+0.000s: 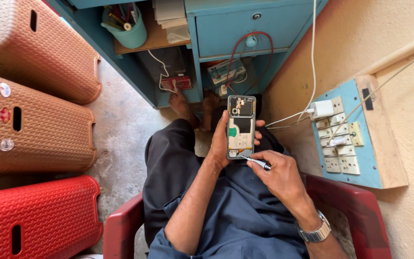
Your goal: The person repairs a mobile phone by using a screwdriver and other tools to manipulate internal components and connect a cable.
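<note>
My left hand [220, 141] grips an opened smartphone [241, 125] upright over my lap, its back cover off and the inner boards and shields exposed. My right hand [279, 172] pinches a thin screwdriver [257, 162], whose tip touches the phone's lower edge. A metal watch [315, 232] sits on my right wrist. I sit in a red plastic chair [120, 230] with my bare feet [183, 106] on the concrete floor.
Stacked brown and red plastic stools [29, 129] lie to the left. A blue desk [226, 29] with a drawer, a teal tool cup [129, 26] and wires stands ahead. A blue switchboard [355, 139] with a white charger [322, 109] hangs on the right wall.
</note>
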